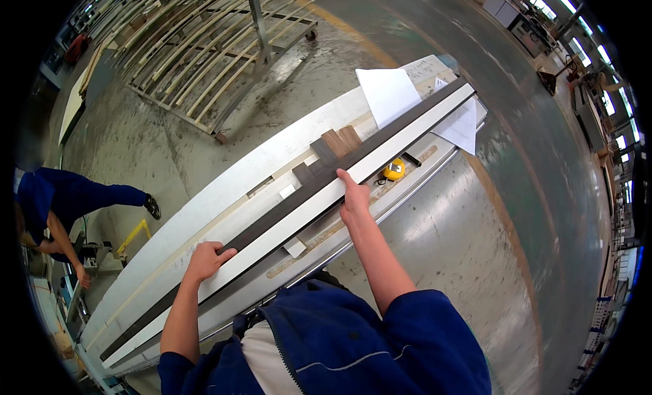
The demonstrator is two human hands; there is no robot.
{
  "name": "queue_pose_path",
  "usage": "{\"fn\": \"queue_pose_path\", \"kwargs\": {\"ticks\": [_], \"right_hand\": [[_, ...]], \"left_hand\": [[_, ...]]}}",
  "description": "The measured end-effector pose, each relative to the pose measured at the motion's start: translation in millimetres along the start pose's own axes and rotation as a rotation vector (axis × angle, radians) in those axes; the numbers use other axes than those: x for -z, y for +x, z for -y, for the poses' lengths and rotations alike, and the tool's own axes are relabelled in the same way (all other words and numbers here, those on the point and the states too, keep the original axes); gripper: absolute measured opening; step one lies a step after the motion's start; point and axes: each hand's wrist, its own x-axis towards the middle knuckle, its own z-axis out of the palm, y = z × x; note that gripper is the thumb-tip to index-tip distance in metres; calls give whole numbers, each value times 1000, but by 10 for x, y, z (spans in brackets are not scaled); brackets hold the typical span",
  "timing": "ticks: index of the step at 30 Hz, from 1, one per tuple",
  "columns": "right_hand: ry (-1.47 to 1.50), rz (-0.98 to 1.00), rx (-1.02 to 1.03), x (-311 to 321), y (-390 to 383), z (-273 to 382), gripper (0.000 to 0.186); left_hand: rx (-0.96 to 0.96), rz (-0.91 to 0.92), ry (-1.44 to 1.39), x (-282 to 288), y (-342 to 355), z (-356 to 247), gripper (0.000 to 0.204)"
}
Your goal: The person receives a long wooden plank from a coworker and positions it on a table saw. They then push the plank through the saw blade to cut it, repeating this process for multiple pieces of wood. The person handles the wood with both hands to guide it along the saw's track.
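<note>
Head view: a person in a blue jacket (339, 327) has both bare hands on a long board (407, 138), which lies slantwise over a long white table (272, 165). The board has a white face and a dark brown side, and runs from the lower left up to the far right end of the table. The left hand (207, 260) is clamped on the board towards its near left part, thumb and fingers at the dark side. The right hand (354, 195) is clamped on it further along, near the middle, thumb laid across the white face; some of its fingers are hidden.

Just beyond the dark side, brown wood blocks (350, 137) sit on the table, with a small white block (287, 191) nearer the left hand. On the near side, a pale block (294, 247) sticks out from under the board, and a yellow tape measure (393, 169) lies just beside the board, right of the right hand. Paper sheets (387, 93) lie at the table's far end. A slatted rack (224, 76) stands on the floor (435, 239) beyond, and a co-worker (102, 191) in blue is at the left.
</note>
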Motion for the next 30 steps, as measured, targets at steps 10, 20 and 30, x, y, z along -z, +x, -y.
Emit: {"fn": "queue_pose_path", "kwargs": {"ticks": [10,20,30], "right_hand": [[-182,-75,303,43,-1056,261,68],[508,640,-183,-889,-1918,864,41],[406,809,-13,-168,-1928,1028,26]], "left_hand": [[24,-409,74,830,-702,-462,58],[-185,-940,302,516,-1575,-828,67],[338,-1597,-2058,39,-2373,332,63]]}}
